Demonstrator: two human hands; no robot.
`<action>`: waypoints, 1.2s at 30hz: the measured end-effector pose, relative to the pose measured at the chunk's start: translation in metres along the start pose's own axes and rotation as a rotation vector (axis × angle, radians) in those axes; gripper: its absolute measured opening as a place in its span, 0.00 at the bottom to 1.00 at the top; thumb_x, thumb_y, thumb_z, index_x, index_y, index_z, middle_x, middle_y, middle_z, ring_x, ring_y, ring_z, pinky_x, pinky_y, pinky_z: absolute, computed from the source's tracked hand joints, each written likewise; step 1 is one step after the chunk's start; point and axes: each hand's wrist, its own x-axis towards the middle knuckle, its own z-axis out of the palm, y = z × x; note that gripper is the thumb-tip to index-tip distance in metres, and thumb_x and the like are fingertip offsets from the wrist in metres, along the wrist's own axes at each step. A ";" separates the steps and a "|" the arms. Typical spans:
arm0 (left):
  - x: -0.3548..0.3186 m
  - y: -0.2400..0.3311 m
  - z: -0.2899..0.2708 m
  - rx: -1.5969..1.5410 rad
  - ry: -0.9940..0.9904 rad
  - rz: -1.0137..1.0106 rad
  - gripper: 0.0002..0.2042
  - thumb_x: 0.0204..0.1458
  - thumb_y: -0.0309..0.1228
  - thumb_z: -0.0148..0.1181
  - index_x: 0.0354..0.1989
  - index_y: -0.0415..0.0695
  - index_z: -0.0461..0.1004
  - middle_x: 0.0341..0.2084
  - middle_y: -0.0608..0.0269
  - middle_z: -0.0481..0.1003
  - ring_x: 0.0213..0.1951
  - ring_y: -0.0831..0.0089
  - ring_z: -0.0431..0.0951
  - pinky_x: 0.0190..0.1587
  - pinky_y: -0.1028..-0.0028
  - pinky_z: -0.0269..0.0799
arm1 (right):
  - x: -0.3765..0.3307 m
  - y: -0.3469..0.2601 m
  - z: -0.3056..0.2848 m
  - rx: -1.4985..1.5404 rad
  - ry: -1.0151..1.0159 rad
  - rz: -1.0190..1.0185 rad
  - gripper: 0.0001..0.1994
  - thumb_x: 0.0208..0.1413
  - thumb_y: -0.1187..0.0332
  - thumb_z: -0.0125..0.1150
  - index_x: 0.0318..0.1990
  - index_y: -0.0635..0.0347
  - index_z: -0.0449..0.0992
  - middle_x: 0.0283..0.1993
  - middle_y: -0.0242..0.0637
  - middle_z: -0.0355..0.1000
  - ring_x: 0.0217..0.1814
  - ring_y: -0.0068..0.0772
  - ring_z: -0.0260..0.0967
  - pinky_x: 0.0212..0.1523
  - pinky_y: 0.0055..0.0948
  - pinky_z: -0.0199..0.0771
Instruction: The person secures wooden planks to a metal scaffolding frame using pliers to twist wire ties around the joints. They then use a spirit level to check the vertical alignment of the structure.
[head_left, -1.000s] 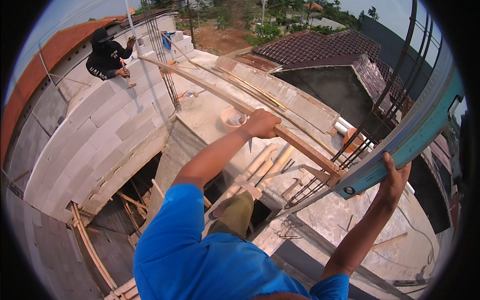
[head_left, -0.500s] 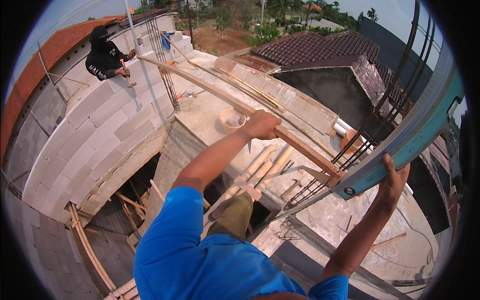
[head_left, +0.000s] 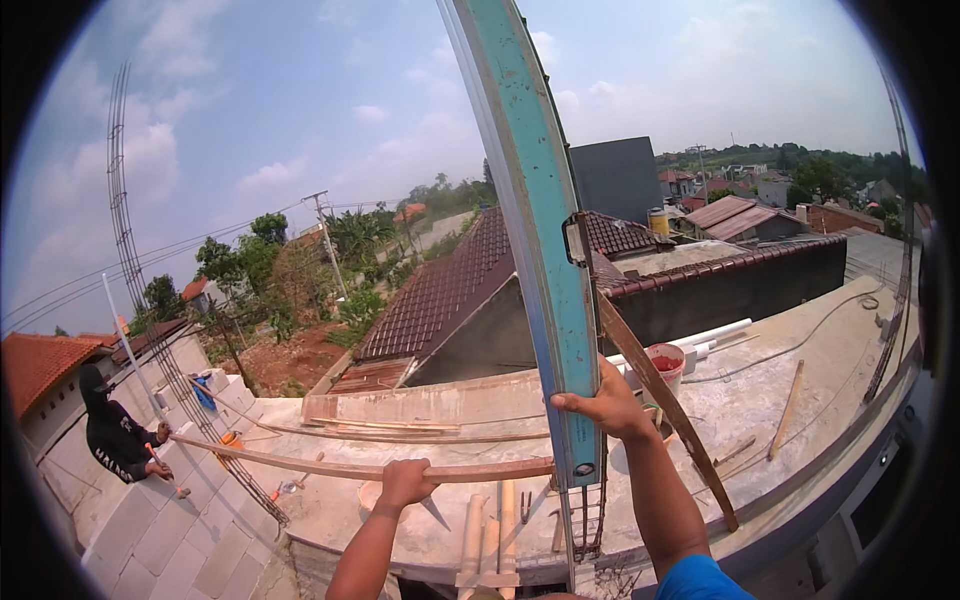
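Observation:
My left hand is closed over a long wooden batten, which runs from the block wall at the left to beside the level. In my right hand is the lower part of a long turquoise spirit level, held nearly upright with the thumb across its face. Its lower end is in front of thin steel rebar; whether they touch I cannot tell. Behind my right hand a brown wooden plank leans at a slant.
At the left, a co-worker in black holds a hammer by the grey block wall. A tall rebar column rises there. A bucket, white pipes and bamboo poles lie about the concrete slab.
The view has tilted up toward the roofs and sky. The level now appears more upright and nearer the middle. Both hands keep their holds on the batten and the level.

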 end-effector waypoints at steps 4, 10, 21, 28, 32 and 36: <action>0.004 0.003 -0.001 0.008 0.008 0.015 0.18 0.49 0.52 0.72 0.33 0.50 0.83 0.31 0.53 0.84 0.38 0.49 0.85 0.44 0.51 0.79 | -0.004 -0.012 -0.001 -0.010 0.005 -0.025 0.41 0.53 0.58 0.83 0.69 0.66 0.68 0.58 0.40 0.76 0.60 0.31 0.74 0.61 0.35 0.77; 0.005 0.000 0.000 0.007 -0.011 0.011 0.18 0.49 0.53 0.72 0.34 0.50 0.83 0.32 0.53 0.85 0.40 0.48 0.85 0.45 0.50 0.78 | 0.002 -0.012 0.000 -0.040 -0.013 -0.064 0.35 0.54 0.63 0.82 0.66 0.65 0.69 0.55 0.36 0.76 0.57 0.28 0.74 0.59 0.33 0.77; 0.005 -0.002 0.005 0.014 -0.022 -0.016 0.20 0.49 0.54 0.72 0.34 0.50 0.84 0.32 0.52 0.85 0.40 0.48 0.85 0.46 0.50 0.78 | 0.001 -0.007 -0.001 -0.051 -0.003 -0.065 0.39 0.53 0.56 0.83 0.67 0.67 0.70 0.56 0.41 0.78 0.59 0.31 0.75 0.60 0.34 0.78; 0.005 -0.001 0.003 0.005 -0.009 0.000 0.19 0.48 0.54 0.72 0.34 0.51 0.84 0.32 0.52 0.85 0.40 0.48 0.85 0.45 0.50 0.78 | 0.002 -0.002 -0.003 -0.033 -0.015 -0.066 0.39 0.53 0.57 0.83 0.67 0.66 0.70 0.56 0.41 0.78 0.59 0.31 0.75 0.60 0.34 0.78; 0.006 0.000 0.003 0.014 -0.019 -0.005 0.19 0.49 0.54 0.72 0.34 0.50 0.84 0.32 0.52 0.85 0.40 0.48 0.85 0.45 0.50 0.78 | 0.001 -0.008 0.001 0.001 -0.006 -0.048 0.31 0.55 0.65 0.80 0.63 0.63 0.71 0.52 0.32 0.75 0.53 0.25 0.74 0.57 0.31 0.77; 0.005 -0.002 0.006 0.020 -0.025 -0.010 0.19 0.49 0.54 0.72 0.34 0.50 0.84 0.32 0.52 0.85 0.40 0.48 0.85 0.46 0.50 0.78 | 0.002 -0.006 0.001 0.019 -0.013 -0.036 0.31 0.55 0.66 0.81 0.63 0.63 0.71 0.52 0.33 0.76 0.53 0.26 0.74 0.57 0.31 0.77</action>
